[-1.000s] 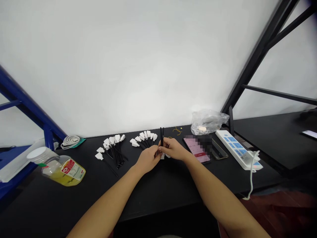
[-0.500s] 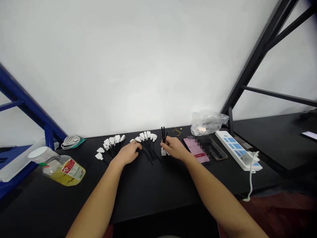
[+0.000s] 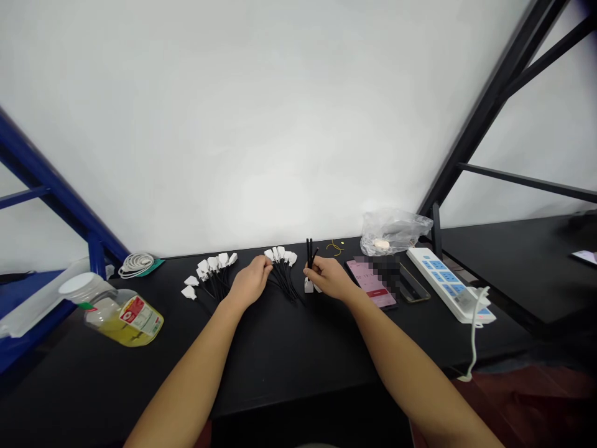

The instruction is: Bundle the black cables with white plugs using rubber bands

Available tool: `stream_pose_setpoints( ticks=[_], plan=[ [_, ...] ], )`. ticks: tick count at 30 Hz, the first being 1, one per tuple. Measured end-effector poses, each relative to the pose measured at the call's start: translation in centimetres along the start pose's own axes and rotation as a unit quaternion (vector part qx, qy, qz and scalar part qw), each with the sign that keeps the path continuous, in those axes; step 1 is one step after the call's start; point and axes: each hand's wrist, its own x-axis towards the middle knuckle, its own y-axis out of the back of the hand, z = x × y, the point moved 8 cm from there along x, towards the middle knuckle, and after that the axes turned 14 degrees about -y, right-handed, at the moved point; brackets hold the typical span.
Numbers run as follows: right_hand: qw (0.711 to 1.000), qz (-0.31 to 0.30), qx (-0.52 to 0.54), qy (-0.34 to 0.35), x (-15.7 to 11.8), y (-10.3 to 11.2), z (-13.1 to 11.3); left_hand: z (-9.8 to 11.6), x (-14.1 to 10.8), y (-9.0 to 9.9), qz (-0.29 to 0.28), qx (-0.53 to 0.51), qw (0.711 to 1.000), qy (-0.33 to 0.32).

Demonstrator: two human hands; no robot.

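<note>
The right hand (image 3: 329, 278) is closed around a few short black cables (image 3: 309, 251), and they stand almost upright, long axis pointing up and a little away from the person. Their white plug (image 3: 308, 286) is at the lower end, near the table top. The left hand (image 3: 250, 283) lies curved at a fan of white-plugged cables (image 3: 282, 277), but I cannot tell if it grips them. Another fan of cables (image 3: 213, 277) lies further left on the black table (image 3: 280, 373). To the right is a phone (image 3: 368, 275).
</note>
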Motion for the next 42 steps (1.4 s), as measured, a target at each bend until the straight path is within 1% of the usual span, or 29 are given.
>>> stream_pose_setpoints(
  ticks=[2, 3, 4, 5, 6, 7, 9, 10, 12, 14, 18, 19, 22, 24, 26, 29, 32, 34, 36, 39, 42],
  plan=[
    [1.0, -0.001, 0.004, 0.003, -0.1, 0.0, -0.1, 0.2, -0.1, 1.6, 0.101, -0.06, 0.993, 0.017],
    [1.0, -0.003, 0.007, 0.005, -0.1, 0.0, -0.2, 0.5, -0.2, 2.1, 0.149, -0.104, 0.983, 0.021],
    [1.0, -0.007, 0.013, 0.008, -0.2, 0.0, -0.3, 0.9, -0.3, 2.4, 0.191, -0.157, 0.969, 0.021],
    [1.0, -0.012, 0.02, 0.013, -0.3, -0.1, -0.6, 1.5, -0.3, 2.3, 0.221, -0.216, 0.951, 0.018],
    [0.999, -0.017, 0.03, 0.018, -0.4, -0.1, -0.8, 2.2, -0.3, 1.9, 0.236, -0.277, 0.931, 0.015],
    [0.999, -0.022, 0.041, 0.023, -0.5, 0.0, -1.1, 3.1, -0.2, 1.2, 0.237, -0.333, 0.913, 0.01],
    [0.997, -0.037, 0.066, 0.034, -0.7, -0.1, -1.5, 5.2, 0.0, -0.7, 0.2, -0.419, 0.886, -0.002],
    [0.995, -0.048, 0.077, 0.04, -0.8, -0.1, -1.6, 6.1, 0.1, -1.7, 0.17, -0.444, 0.879, -0.006],
    [0.991, -0.076, 0.097, 0.046, -0.9, -0.3, -1.6, 7.5, 0.1, -3.5, 0.111, -0.458, 0.882, -0.008],
    [0.989, -0.098, 0.109, 0.037, -0.8, -0.5, -1.2, 8.0, -0.1, -4.3, 0.075, -0.433, 0.898, -0.018],
    [0.988, -0.098, 0.113, 0.026, -0.6, -0.5, -0.9, 8.0, -0.1, -3.5, 0.067, -0.314, 0.943, -0.086],
    [0.989, -0.094, 0.11, 0.03, -0.7, -0.4, -1.0, 8.0, 0.0, -3.4, 0.055, -0.282, 0.953, -0.095],
    [0.993, -0.075, 0.088, 0.037, -0.8, -0.4, -1.5, 7.4, 0.1, -4.2, -0.002, -0.223, 0.972, -0.078],
    [0.995, -0.065, 0.069, 0.04, -0.8, -0.5, -1.7, 7.1, 0.2, -4.6, -0.025, -0.209, 0.975, -0.064],
    [0.996, -0.056, 0.054, 0.048, -0.8, -0.6, -1.7, 7.1, 0.3, -4.5, -0.034, -0.193, 0.977, -0.078],
    [0.998, -0.023, 0.04, 0.044, -0.5, 0.0, -1.2, 6.9, 0.6, -3.2, -0.032, -0.145, 0.981, -0.126],
    [1.0, 0.016, 0.022, 0.01, -0.1, 0.7, -0.3, 5.9, 0.7, -1.4, -0.023, -0.092, 0.982, -0.163],
    [1.0, 0.024, -0.003, -0.006, 0.0, 0.8, 0.1, 5.2, 0.5, -1.0, -0.04, -0.062, 0.981, -0.181],
    [0.999, 0.024, -0.025, -0.008, 0.1, 0.6, 0.1, 4.4, 0.3, -1.3, -0.07, -0.021, 0.981, -0.18],
    [0.999, 0.026, -0.033, -0.005, 0.1, 0.4, -0.1, 3.4, 0.0, -2.5, -0.107, 0.04, 0.982, -0.152],
    [0.999, 0.028, -0.033, -0.003, 0.1, 0.2, -0.2, 3.2, -0.1, -3.3, -0.118, 0.071, 0.981, -0.139]
  ],
)
